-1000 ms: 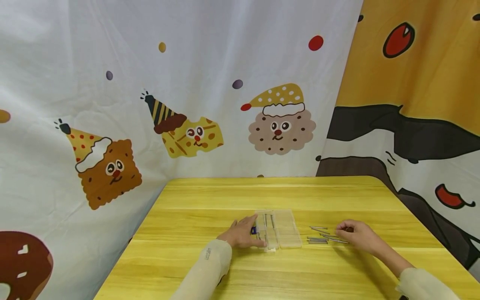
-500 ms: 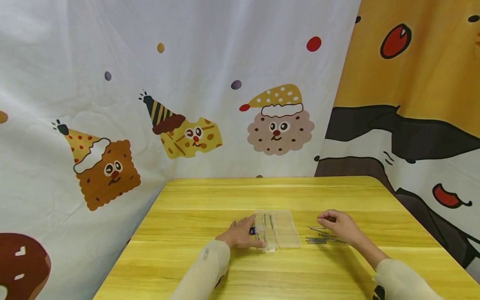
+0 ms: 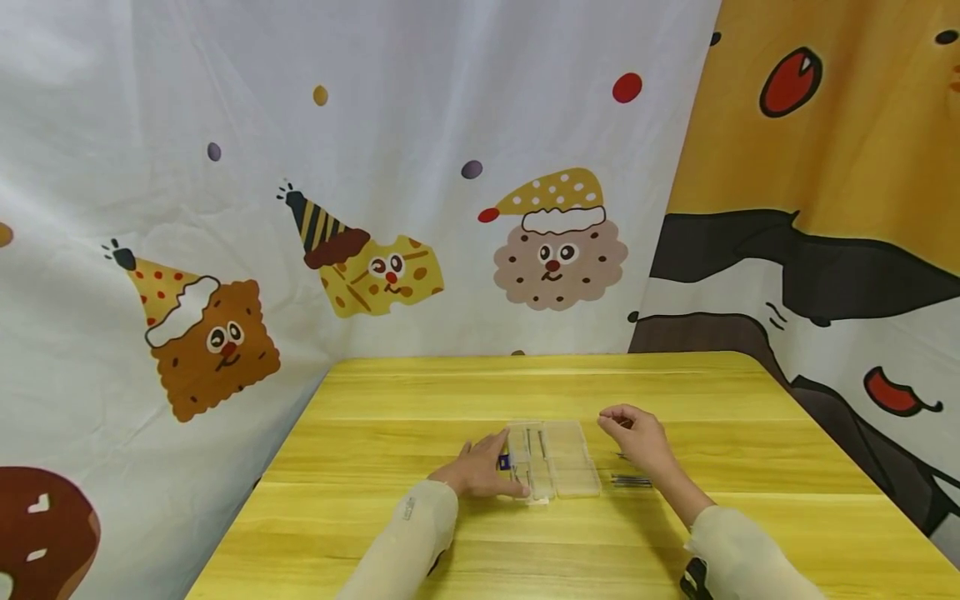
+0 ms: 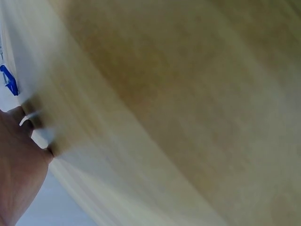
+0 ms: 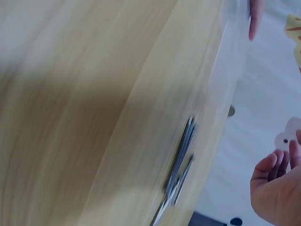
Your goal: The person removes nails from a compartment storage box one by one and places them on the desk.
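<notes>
Grip first: the left hand (image 3: 480, 473) lay on the desk (image 3: 420, 533) with its fingers out straight, pressing the left side of the clear box (image 3: 555, 458) to keep it from sliding. The right hand (image 3: 633, 433) was lifted just right of the box, with its fingers curled in. It may have pinched something thin, but I could not tell.

The box sat open in the middle of the desk, with a few thin pins in its left half. More metal pins (image 3: 632, 480) lay on the desk just right of the box, partly hidden under the right wrist.

To do this step well, I think the left hand should press the box flat and the right hand should come down slowly over an open slot. The pins are thin and could roll, so a gentle drop would be best.

For moving, the far part of the desk had lots of bare wood, and so did the near part. The desk's right edge was well apart from the pins. A cloth with cartoon cookies (image 3: 555, 250) hung behind the far edge.
</notes>
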Demonstrator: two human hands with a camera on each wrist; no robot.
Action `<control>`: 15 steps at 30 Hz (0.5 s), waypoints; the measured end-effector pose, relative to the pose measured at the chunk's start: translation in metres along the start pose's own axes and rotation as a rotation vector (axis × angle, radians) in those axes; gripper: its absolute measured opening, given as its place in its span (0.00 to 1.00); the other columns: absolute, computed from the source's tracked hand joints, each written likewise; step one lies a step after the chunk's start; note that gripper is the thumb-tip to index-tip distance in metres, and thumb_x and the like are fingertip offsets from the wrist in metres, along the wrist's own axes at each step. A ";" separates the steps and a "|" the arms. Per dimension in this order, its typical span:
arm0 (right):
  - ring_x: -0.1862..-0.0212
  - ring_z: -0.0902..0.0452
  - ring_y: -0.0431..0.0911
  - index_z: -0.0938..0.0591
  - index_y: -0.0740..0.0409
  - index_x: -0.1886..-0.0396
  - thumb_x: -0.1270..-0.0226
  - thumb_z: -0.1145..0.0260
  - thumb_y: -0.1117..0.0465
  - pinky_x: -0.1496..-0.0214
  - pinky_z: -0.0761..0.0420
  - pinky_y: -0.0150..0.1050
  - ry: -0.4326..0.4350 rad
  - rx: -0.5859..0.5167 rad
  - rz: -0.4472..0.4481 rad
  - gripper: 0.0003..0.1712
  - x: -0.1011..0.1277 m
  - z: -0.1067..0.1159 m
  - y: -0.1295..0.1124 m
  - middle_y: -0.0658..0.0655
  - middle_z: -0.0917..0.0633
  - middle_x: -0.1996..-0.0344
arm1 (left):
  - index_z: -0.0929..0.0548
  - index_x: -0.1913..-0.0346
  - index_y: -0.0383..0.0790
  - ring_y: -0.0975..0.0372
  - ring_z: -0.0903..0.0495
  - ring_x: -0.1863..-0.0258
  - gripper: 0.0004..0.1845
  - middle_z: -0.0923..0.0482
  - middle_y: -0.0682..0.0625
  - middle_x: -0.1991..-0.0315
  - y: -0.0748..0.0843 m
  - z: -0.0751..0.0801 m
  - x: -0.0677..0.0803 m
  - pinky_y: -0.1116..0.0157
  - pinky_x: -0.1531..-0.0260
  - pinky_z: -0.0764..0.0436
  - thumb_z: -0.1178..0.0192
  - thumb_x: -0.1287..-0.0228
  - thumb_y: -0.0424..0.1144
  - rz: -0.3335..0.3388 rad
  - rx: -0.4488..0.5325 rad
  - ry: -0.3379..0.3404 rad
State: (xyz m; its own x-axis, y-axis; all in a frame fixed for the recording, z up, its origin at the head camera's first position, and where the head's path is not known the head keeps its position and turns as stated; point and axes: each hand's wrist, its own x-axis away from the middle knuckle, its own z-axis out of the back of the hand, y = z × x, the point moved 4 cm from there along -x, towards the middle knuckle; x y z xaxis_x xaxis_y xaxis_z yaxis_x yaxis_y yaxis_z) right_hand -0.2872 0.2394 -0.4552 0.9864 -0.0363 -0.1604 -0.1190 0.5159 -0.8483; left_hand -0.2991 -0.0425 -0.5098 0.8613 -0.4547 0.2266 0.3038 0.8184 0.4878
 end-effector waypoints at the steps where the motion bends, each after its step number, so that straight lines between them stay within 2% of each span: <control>1: 0.63 0.26 0.47 0.15 0.61 0.51 0.28 0.35 0.54 0.68 0.23 0.36 0.020 -0.007 -0.011 0.16 -0.001 -0.004 -0.002 0.58 0.18 0.63 | 0.58 0.19 0.49 0.55 0.51 0.23 0.63 0.49 0.47 0.22 0.000 0.000 0.000 0.49 0.25 0.59 0.35 0.49 0.72 -0.001 0.000 0.001; 7: 0.62 0.25 0.47 0.15 0.62 0.52 0.28 0.35 0.55 0.67 0.23 0.35 0.121 -0.045 -0.066 0.15 -0.005 -0.031 -0.011 0.57 0.18 0.62 | 0.57 0.19 0.48 0.54 0.51 0.23 0.63 0.49 0.46 0.22 0.002 0.001 0.001 0.48 0.25 0.58 0.35 0.48 0.71 -0.007 -0.004 0.008; 15: 0.69 0.26 0.46 0.14 0.60 0.54 0.29 0.35 0.56 0.72 0.25 0.35 0.247 -0.104 -0.135 0.13 -0.003 -0.067 -0.020 0.56 0.18 0.65 | 0.55 0.19 0.47 0.54 0.49 0.23 0.63 0.48 0.47 0.22 0.002 0.000 0.000 0.48 0.26 0.57 0.35 0.49 0.72 -0.014 -0.023 0.030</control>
State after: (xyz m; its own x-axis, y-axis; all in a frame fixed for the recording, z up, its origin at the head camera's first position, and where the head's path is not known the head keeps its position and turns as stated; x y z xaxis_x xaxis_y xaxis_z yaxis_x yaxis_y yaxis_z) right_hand -0.2954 0.1718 -0.4710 0.9382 -0.3120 -0.1497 -0.0124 0.4019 -0.9156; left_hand -0.2987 -0.0409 -0.5091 0.8686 -0.4557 0.1944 0.3249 0.8202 0.4709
